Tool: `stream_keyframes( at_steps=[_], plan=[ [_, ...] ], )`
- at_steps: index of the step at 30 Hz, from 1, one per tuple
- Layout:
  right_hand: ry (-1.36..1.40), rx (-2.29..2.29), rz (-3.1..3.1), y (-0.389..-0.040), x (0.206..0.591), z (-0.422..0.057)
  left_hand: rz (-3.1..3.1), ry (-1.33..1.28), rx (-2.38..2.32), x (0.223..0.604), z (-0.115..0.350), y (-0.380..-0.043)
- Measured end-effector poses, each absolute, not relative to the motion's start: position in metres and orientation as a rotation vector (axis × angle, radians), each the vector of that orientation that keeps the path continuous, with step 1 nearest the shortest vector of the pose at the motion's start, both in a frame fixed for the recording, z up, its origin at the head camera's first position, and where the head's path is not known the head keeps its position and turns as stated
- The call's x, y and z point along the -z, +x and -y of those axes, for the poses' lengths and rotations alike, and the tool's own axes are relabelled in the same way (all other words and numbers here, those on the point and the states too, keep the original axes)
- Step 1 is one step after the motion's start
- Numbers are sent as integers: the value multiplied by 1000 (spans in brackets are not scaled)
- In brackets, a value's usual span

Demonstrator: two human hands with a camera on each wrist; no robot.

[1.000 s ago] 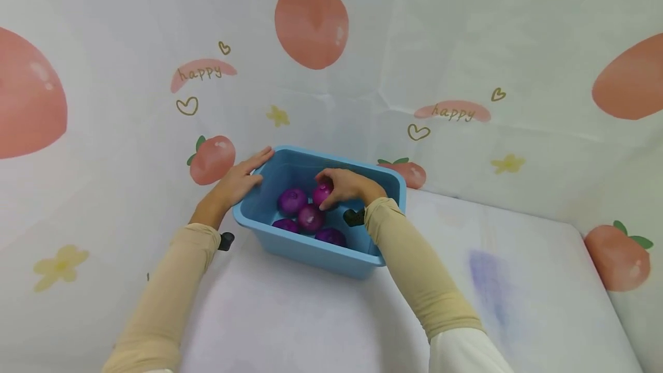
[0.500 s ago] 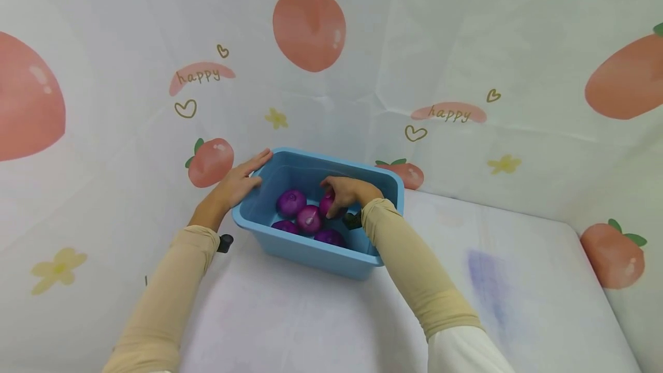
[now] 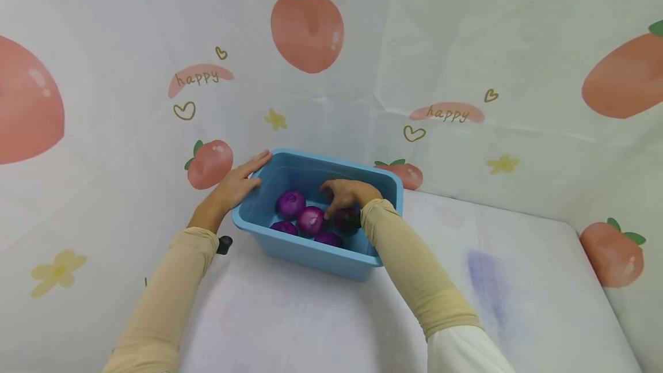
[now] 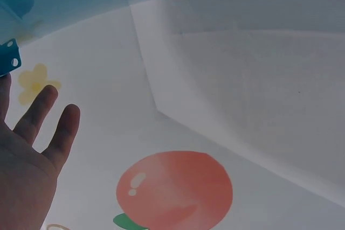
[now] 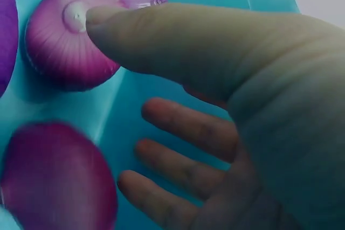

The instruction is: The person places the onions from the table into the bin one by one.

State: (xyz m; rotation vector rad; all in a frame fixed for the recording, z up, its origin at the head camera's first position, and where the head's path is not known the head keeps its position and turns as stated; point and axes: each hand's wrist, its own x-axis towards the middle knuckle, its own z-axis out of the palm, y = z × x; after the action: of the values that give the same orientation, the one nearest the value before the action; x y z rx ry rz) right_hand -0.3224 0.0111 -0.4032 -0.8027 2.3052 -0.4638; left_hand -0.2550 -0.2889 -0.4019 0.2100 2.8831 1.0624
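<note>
In the head view, several purple onions lie in a light blue tub (image 3: 316,261). My left hand (image 3: 233,187) rests on the tub's left rim, its fingers extended along the edge. The left wrist view shows straight, spread fingers (image 4: 66,133) beside the blue rim. Inside the tub, my right hand (image 3: 346,191) has thumb and fingers apart with nothing between them. Its thumb overlaps a pinkish-purple onion (image 5: 70,52) in the right wrist view. A blurred darker onion (image 5: 59,179) lies below the fingers there. In the head view another onion (image 3: 346,220) is partly hidden under the right wrist.
The tub stands on a white covered table (image 3: 290,315) close to a white backdrop (image 3: 352,108) printed with fruit, flowers and "happy". A bluish stain (image 3: 488,278) marks the cloth to the right. Black wrist gear (image 3: 224,244) shows at the left cuff.
My right hand held an onion, moved it slightly right and down in the tub, and let go; that onion now lies nearer the right wrist. The left hand has stayed on the rim.
</note>
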Motion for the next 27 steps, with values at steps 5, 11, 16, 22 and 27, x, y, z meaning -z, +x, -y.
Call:
stream_keyframes(
  at_steps=[5,11,16,22,27],
  plan=[
    [-823,484,-2304,-323,402,-12,-2876,220,-1065,402,288,-258],
    [-858,524,-2292,-324,399,-8,-2911,255,-980,399,290,-257],
    [-901,623,-2305,-325,385,-8,-3006,268,-855,396,291,-256],
    [-920,651,-2335,-323,367,-18,-3175,399,-551,388,286,-257],
    [-976,684,-2377,-316,351,-29,-3298,491,-271,378,285,-253]
  ],
)
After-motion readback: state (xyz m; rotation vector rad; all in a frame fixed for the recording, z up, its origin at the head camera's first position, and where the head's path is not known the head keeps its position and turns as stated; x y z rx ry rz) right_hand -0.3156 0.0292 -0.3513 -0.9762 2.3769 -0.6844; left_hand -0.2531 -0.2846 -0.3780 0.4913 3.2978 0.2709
